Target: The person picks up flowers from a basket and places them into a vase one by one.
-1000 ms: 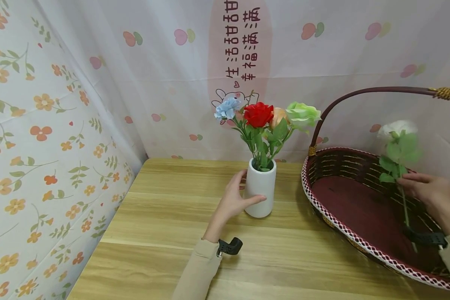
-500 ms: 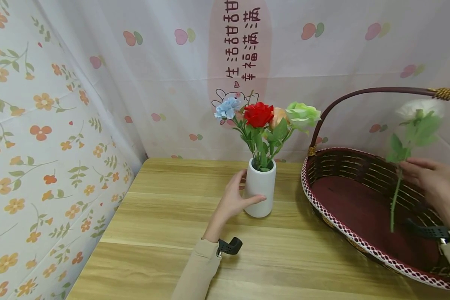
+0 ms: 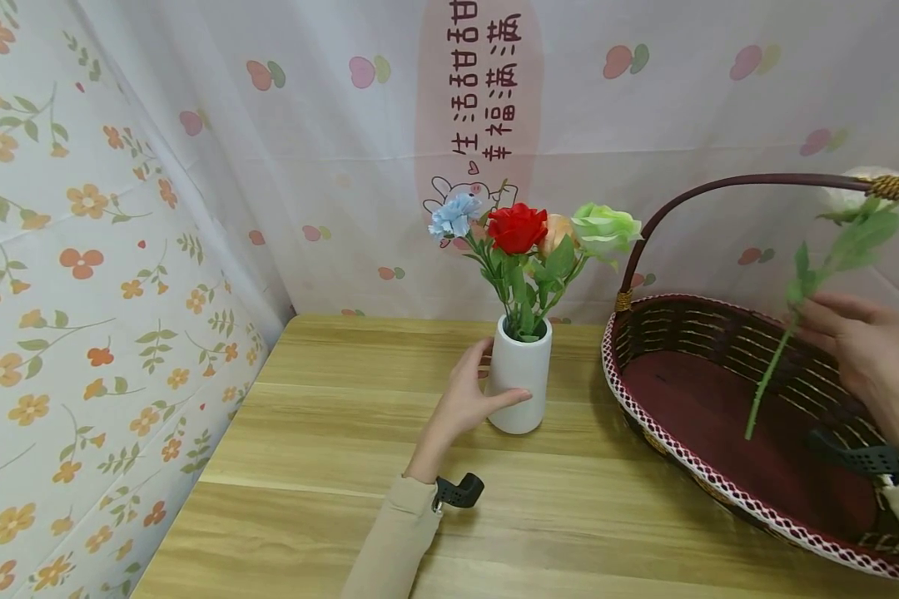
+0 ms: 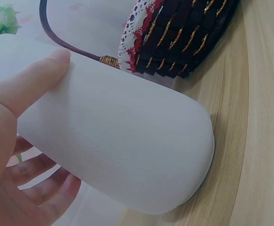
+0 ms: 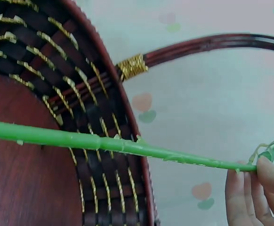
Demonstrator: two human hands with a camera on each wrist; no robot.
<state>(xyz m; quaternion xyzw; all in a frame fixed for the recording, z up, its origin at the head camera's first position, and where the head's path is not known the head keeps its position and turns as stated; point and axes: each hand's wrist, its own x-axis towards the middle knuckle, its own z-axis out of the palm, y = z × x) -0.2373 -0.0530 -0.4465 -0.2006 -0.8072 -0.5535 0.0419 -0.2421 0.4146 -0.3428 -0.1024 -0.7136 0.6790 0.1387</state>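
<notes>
A white vase (image 3: 523,378) stands upright on the wooden table, holding several artificial flowers: a light-blue carnation (image 3: 454,216), a red rose (image 3: 518,229), a peach bloom (image 3: 557,235) and a green-white rose (image 3: 605,229). My left hand (image 3: 466,399) holds the vase from its left side, thumb across the front, fingers round the far side. Over the basket, my right hand (image 3: 865,345) pinches a white artificial rose by its green stem (image 5: 94,141), just under the leaves. The rose tilts, stem end pointing down-left; its blurred white head is partly hidden behind the basket handle.
A dark woven basket (image 3: 685,466) with a white-and-red trimmed rim and a tall arched handle (image 3: 764,179) stands right of the vase. Patterned curtains (image 3: 330,166) hang behind and along the left of the table (image 3: 307,466).
My right hand has lifted the white rose slightly and tilted it, its stem end swinging up and left and its head going right behind the handle. My left hand and the vase stay put.
</notes>
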